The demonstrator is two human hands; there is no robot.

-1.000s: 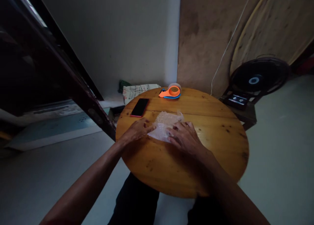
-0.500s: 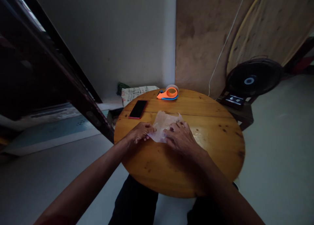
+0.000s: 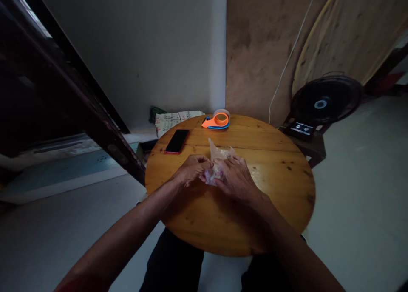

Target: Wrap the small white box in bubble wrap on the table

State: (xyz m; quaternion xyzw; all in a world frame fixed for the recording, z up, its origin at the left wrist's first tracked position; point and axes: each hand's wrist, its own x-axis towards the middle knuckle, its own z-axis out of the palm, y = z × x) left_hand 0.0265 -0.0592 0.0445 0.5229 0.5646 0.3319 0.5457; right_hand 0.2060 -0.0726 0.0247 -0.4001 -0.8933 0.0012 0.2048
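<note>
A thin, whitish see-through plastic bag (image 3: pixel 219 151) lies crumpled over the middle of the round wooden table (image 3: pixel 204 224). My left hand (image 3: pixel 196 169) pinches its left edge between thumb and fingers. From the right, my right hand (image 3: pixel 235 175) curls over the plastic with bent fingers, gripping it close to the left fingertips. Small pinkish spots show on or through the bunched part between the hands; what they are is too small to tell. One pointed corner of the bag sticks up on the far side.
An orange and blue tape dispenser (image 3: pixel 217 120) with a roll stands at the table's far edge. A red-edged phone (image 3: pixel 177 141) lies face up at the left. Beyond the table are a printed white sack (image 3: pixel 172 118), a wall, and a black round fan (image 3: pixel 325 103) at the right.
My left hand has moved right, toward the right hand, folding the bag's left side inward. The plastic is now narrower and more bunched between the hands.
</note>
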